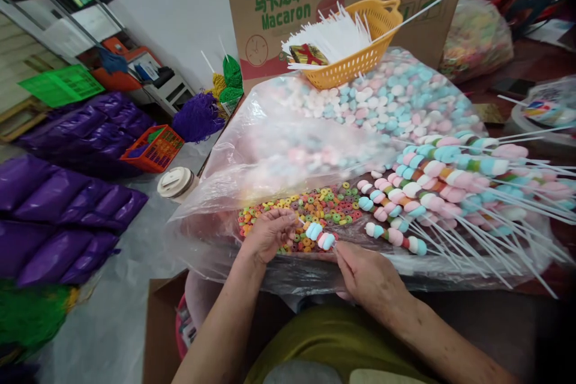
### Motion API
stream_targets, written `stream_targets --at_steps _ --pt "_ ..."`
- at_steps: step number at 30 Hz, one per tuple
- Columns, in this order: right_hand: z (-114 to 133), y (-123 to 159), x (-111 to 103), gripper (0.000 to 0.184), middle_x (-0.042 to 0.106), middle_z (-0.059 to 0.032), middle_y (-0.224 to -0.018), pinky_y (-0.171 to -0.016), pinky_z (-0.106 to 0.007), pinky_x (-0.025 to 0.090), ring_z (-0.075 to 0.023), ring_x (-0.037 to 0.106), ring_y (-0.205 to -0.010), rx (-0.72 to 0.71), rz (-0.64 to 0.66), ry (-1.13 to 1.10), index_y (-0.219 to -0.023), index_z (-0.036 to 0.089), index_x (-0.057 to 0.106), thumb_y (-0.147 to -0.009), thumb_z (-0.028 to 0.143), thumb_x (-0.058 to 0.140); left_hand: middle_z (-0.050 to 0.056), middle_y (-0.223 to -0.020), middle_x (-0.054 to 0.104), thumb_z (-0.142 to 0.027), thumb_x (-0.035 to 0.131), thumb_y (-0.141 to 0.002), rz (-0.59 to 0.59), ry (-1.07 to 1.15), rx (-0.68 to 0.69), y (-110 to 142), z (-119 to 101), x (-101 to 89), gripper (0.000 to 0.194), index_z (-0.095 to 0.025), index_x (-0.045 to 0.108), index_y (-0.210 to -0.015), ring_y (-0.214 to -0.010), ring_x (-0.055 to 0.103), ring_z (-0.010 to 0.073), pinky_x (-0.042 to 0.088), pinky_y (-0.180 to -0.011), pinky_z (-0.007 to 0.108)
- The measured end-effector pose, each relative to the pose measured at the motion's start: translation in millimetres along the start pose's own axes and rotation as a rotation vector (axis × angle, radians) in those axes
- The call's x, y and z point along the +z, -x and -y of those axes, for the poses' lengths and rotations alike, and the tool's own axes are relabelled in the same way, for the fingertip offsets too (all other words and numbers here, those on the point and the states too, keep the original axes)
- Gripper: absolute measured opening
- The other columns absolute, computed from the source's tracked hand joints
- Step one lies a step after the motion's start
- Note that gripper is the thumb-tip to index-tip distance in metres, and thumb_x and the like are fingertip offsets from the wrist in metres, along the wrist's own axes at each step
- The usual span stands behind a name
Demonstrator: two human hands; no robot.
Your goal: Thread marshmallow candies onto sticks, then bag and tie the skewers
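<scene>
Room above rings, skewers rightward

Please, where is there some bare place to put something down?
The grey floor between the purple bags and the open carton looks bare. Crowded: around the coloured rings, bagged marshmallows and marshmallow skewers.

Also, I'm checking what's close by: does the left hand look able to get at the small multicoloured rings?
Probably yes: the left hand is right by the small multicoloured rings, which seem uncovered there, though its fingers are at the tip of a thin white stick.
</scene>
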State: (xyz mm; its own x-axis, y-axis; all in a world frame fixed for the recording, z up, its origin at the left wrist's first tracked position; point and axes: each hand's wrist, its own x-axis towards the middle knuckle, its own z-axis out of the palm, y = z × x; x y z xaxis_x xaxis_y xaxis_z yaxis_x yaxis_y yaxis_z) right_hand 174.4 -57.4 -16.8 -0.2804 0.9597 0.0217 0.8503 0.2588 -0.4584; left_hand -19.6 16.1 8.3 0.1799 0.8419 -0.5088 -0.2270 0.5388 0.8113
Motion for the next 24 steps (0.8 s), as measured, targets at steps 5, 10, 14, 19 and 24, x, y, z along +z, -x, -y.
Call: stream_targets --at_steps 5,10,14,19,24 --pt "6 3 -10 0.022 0.062 -0.0042 -0.067 -0.051 -0.028 0.023 -0.0158 0.055 -0.060 0.021 0.050 0.062 -0.076 0.019 0.054 -0.086 0.018 0.034 -0.001 -0.054 0.061 -0.026 0.077 -0.055 0.044 0.054 -0.041 -1 6 5.3 0.029 -0.012 0.059 -0.073 -0.036 0.047 0.0051 0.034 -0.031 0.015" --pt "8 -3 -7 0.026 0.061 -0.0045 -0.064 -0.051 -0.027 0.025 -0.0153 0.054 -0.057 0.026 0.010 -0.005 -0.075 0.018 0.054 -0.087 0.018 0.031 -0.003 -0.050 0.057 -0.034 0.077 -0.055 0.057 0.065 0.006 3 10 10.7 0.031 -0.013 0.057 -0.067 -0.032 0.040 0.0035 0.027 -0.029 0.015" --pt "3 -11 1 0.028 0.059 -0.0040 -0.062 -0.053 -0.027 0.028 -0.0145 0.052 -0.057 -0.044 -0.088 -0.139 -0.071 0.018 0.051 -0.088 0.021 0.029 -0.006 -0.042 0.049 -0.037 0.076 -0.056 0.008 0.110 0.096 0 17 16.4 0.032 -0.014 0.057 -0.066 -0.031 0.035 0.0024 0.022 -0.031 0.015" --pt "2 -25 9 0.027 0.056 -0.0021 -0.058 -0.053 -0.026 0.028 -0.0134 0.048 -0.052 0.004 -0.152 -0.193 -0.065 0.019 0.049 -0.086 0.022 0.032 -0.009 -0.038 0.040 -0.040 0.073 -0.061 -0.032 0.084 0.140 -14 31 29.2 0.032 -0.015 0.054 -0.067 -0.031 0.027 0.0017 0.018 -0.031 0.016" --pt "-1 -59 -7 0.027 0.052 -0.0010 -0.055 -0.052 -0.026 0.027 -0.0129 0.045 -0.050 0.054 -0.106 -0.154 -0.066 0.020 0.049 -0.086 0.025 0.032 -0.009 -0.040 0.040 -0.046 0.069 -0.063 -0.069 -0.131 0.142 -18 -6 30.4 0.034 -0.015 0.054 -0.069 -0.032 0.030 0.0024 0.020 -0.032 0.017"
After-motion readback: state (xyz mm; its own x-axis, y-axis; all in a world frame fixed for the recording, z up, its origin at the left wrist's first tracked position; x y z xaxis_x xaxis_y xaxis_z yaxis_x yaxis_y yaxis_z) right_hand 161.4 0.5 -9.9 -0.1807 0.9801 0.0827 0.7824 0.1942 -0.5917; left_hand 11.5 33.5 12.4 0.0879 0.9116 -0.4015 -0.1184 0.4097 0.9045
